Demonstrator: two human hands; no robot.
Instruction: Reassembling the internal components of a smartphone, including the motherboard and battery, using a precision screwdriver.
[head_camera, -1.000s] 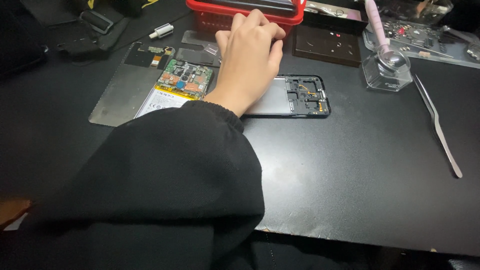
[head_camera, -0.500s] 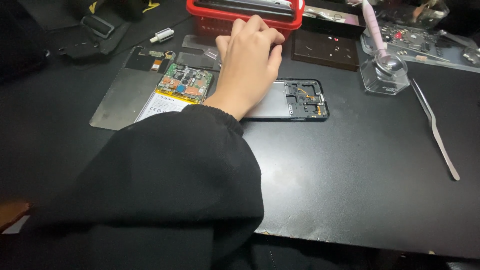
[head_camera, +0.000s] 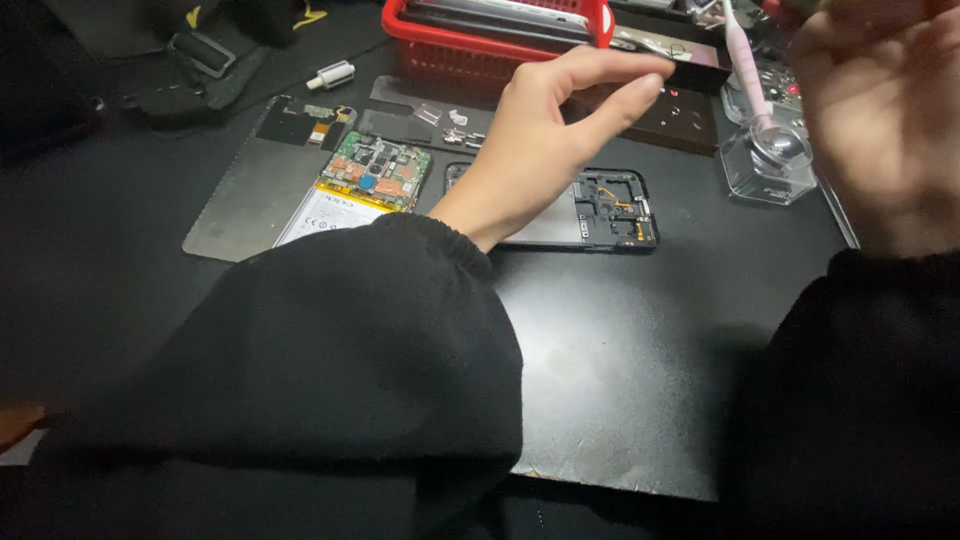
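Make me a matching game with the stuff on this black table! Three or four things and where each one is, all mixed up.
Things:
1. red basket
2. green circuit board
3. clear glass bottle
4. open phone frame

Places:
A. under the left hand's wrist
B. far edge, top middle
C. right side, pink tool standing in it
D. left, above a yellow-edged battery

Pairs: 1-B, 2-D, 3-C, 4-A

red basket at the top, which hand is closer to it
Left. The left hand reaches up with its fingertips just in front of the red basket, near its right corner. The right hand is raised off to the right, above the glass bottle.
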